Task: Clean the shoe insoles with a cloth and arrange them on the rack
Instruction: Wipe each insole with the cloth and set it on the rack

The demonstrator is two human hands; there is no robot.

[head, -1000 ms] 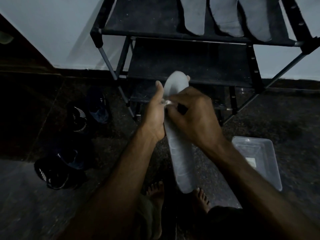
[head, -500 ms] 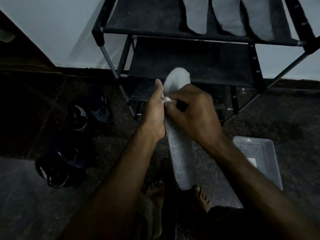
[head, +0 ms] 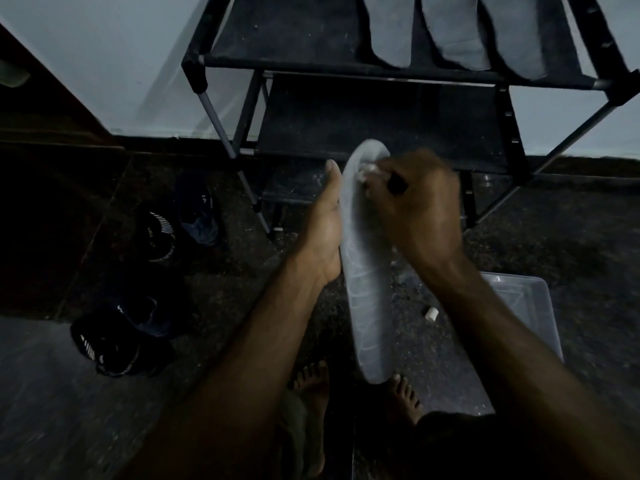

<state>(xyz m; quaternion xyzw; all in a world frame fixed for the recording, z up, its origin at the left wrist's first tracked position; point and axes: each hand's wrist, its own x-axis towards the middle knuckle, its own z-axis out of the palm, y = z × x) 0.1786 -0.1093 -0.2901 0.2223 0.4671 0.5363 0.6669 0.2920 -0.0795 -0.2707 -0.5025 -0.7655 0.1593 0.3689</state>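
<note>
Insole stands upright between my hands, toe end up, heel end hanging just above my bare feet. My left hand holds its left edge, thumb straight along it; the other fingers sit behind it, hidden. My right hand curls over the toe end, fingertips pinching a small white cloth against it. Beyond my fingers, three insoles lie on the rack.
</note>
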